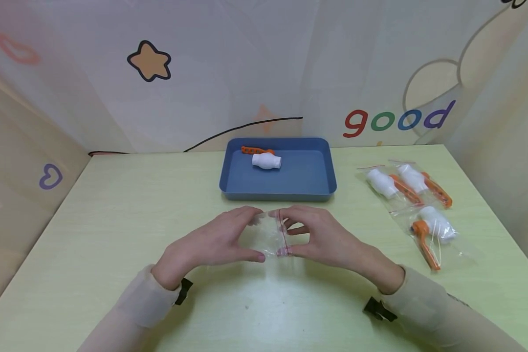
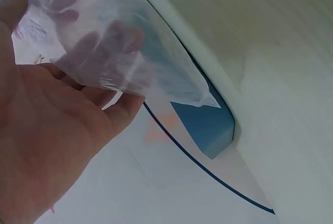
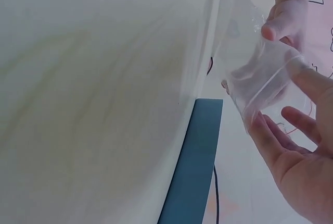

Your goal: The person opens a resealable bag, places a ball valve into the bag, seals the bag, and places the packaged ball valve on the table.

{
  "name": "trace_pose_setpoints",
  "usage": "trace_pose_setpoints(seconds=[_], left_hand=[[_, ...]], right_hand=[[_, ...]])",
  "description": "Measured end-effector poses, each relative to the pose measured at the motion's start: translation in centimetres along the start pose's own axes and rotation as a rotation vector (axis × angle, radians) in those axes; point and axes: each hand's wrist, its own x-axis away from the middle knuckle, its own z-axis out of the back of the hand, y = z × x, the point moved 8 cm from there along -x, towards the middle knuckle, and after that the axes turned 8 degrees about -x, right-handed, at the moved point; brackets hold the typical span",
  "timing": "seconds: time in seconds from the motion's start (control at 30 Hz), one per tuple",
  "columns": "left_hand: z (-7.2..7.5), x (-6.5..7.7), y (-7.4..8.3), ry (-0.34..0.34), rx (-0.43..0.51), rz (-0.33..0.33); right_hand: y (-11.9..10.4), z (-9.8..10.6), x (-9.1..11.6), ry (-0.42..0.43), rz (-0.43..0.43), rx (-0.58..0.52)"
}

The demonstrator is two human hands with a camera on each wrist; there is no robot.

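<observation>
A clear plastic zip bag (image 1: 264, 237) with a red line along its mouth is held up between both hands, above the table in front of the tray. My left hand (image 1: 217, 239) holds it from the left, thumb and fingers spread at its two sides. At the bag's mouth, the thumb and fingertips of my right hand (image 1: 323, 237) hold it spread. Through the film in the left wrist view, blurred fingers (image 2: 122, 39) show. The right wrist view has the bag (image 3: 260, 81) stretched between the two hands. Nothing shows inside the bag apart from fingers.
Behind the hands stands a blue tray (image 1: 299, 178) holding a white plastic piece (image 1: 267, 161), bulged in the middle with ribbed ends, and an orange handle (image 1: 253, 150). On the right of the table lie three clear bags (image 1: 396, 193), each with a white piece and an orange handle.
</observation>
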Motion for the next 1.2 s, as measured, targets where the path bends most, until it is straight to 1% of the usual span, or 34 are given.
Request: trace_pose_setpoints(seconds=[0.07, 0.17, 0.3, 0.43, 0.53, 0.67, 0.9, 1.07, 1.2], left_hand=[[0.0, 0.0, -0.2, 0.003, -0.009, 0.007], [0.1, 0.1, -0.4, 0.005, -0.015, 0.011], [0.2, 0.2, -0.8, 0.011, -0.025, 0.02], [0.3, 0.3, -1.1, 0.012, -0.024, 0.039], [0.3, 0.3, -1.1, 0.012, -0.022, 0.043], [0.4, 0.4, -1.1, 0.018, -0.029, 0.034], [0.4, 0.5, -1.2, 0.014, -0.042, 0.036], [0.5, 0.7, -0.9, 0.02, -0.039, 0.015], [0.5, 0.8, -0.7, 0.019, -0.038, 0.013]], right_hand=[[0.0, 0.1, 0.0, 0.009, -0.004, 0.007], [-0.1, 0.5, 0.1, 0.039, 0.012, 0.011], [-0.3, 1.3, 0.1, 0.081, 0.059, 0.011], [-0.5, 2.1, -0.2, 0.111, 0.091, 0.045], [-0.5, 2.7, -0.6, 0.131, 0.097, 0.088], [-0.5, 3.6, -1.4, 0.154, 0.077, 0.133], [0.4, 5.2, -3.5, 0.18, 0.008, 0.179], [1.4, 5.8, -5.0, 0.169, -0.035, 0.218], [2.1, 6.0, -5.9, 0.146, -0.068, 0.255]])
